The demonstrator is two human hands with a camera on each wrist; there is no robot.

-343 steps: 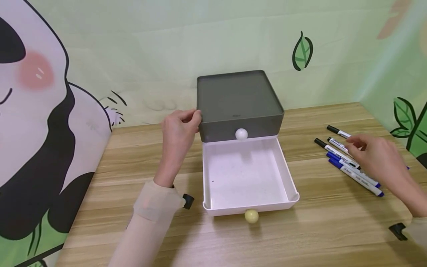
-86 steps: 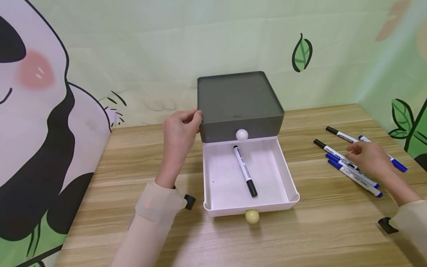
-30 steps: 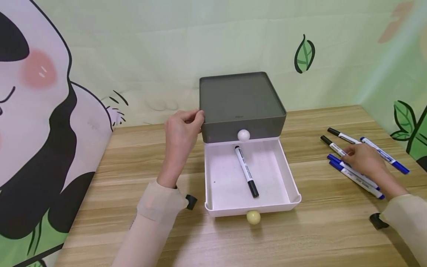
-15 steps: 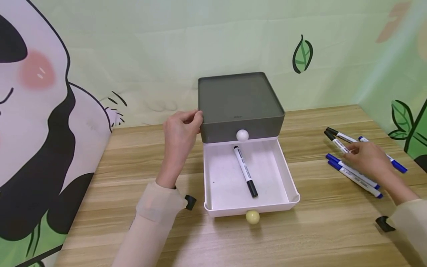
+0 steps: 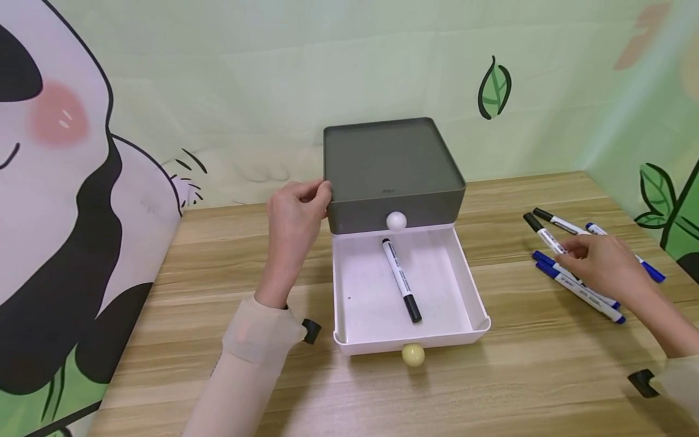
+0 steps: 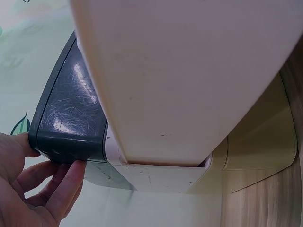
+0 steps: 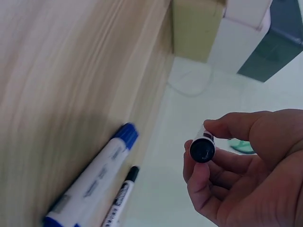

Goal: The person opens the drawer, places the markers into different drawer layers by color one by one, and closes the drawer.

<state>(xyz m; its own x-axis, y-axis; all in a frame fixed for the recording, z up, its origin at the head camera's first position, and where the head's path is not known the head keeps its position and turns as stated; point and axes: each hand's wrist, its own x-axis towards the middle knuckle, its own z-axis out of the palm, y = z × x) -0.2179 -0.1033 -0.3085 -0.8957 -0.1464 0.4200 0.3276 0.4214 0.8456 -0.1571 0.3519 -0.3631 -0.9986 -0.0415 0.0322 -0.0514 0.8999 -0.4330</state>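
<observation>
Pinching marker point(image 5: 546, 235), right hand point(image 5: 608, 261) clear of drawer edge point(image 5: 471, 275)

No wording is legible. A small logo point(image 5: 388, 191) near the front edge of the dark grey, square plastic box's top point(image 5: 393, 158) is too faint; print on the slim white, black-capped plastic marker point(image 5: 400, 276) and thick white, blue-capped plastic marker point(image 7: 97, 179) is too small or blurred.
</observation>
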